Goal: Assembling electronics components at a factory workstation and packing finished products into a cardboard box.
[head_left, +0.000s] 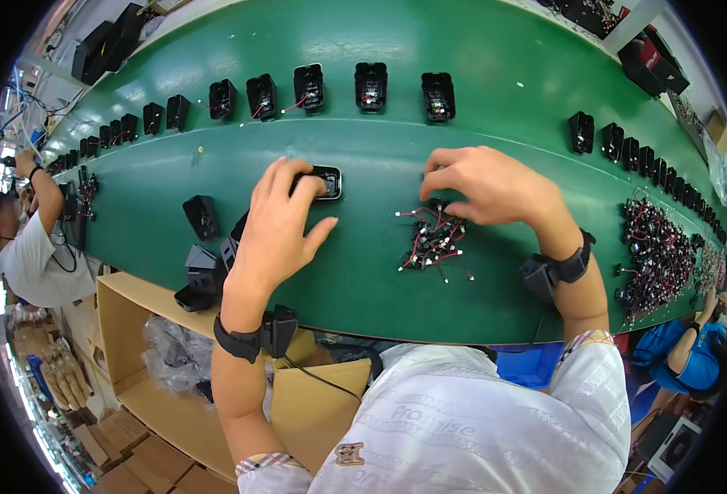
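My left hand (280, 216) lies over a small black plastic housing (328, 183) with a light rim, its fingers bent onto the housing's left part and covering it. The thumb stands out to the side. To the right, my right hand (491, 185) hovers at the upper edge of a loose pile of small black parts with red and black wires (429, 240) and white connectors. Its fingers are curled, with thumb and index finger apart around the topmost part; no firm grip shows.
Open black housings (371, 87) stand in a curved row along the green table (479, 305). More housings (201, 216) lie left of my left arm. A large heap of wired parts (658, 255) sits far right. Below the table edge is a cardboard box (145, 387). People work on both sides.
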Available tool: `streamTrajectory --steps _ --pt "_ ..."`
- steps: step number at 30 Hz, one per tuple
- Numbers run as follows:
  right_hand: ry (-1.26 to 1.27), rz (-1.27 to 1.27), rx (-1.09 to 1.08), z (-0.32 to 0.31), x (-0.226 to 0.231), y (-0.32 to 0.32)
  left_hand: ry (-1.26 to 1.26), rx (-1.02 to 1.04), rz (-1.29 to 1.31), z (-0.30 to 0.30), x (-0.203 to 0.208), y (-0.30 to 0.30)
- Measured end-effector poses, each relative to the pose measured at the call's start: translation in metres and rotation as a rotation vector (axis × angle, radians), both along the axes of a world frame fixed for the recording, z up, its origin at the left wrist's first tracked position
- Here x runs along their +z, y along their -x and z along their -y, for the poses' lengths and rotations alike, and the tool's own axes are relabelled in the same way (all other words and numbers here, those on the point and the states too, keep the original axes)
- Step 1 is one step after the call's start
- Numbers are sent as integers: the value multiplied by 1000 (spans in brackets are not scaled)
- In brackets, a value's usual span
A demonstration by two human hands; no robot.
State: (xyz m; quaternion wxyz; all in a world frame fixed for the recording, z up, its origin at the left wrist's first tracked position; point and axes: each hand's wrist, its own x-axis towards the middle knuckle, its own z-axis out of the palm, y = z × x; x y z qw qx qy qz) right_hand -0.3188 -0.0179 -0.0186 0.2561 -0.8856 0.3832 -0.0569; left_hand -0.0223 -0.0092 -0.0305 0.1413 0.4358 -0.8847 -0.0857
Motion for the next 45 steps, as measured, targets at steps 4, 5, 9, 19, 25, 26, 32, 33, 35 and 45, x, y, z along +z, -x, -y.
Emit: streamTrajectory --steps 4,5,9,19,25,26,32,33,35,45 --pt "8 39 -49 7 -14 -2 49 135 -184 3 -7 8" --pt "6 42 -46 7 -15 -1 48 139 -182 5 -13 6" --pt "42 215 -128 6 -4 5 -73 90 -173 10 -23 3" --pt "39 437 -234 -7 16 -5 -213 -65 -460 -1 -5 25" --pt "58 691 -41 -18 7 -27 -706 -106 -782 -7 -5 24" --pt "64 746 -53 -19 3 -31 -719 -163 -771 -7 -3 24" --pt "-56 944 -108 -30 -7 -40 -956 -232 -905 -6 -5 18" --pt "-107 947 -115 -31 -8 -40 -957 -231 -902 -6 -6 17" --pt "-158 952 -122 -32 -8 -40 -1006 -252 -936 -6 -6 16" --pt "-64 810 -72 -40 8 -35 -1109 -306 -913 -7 -7 16"
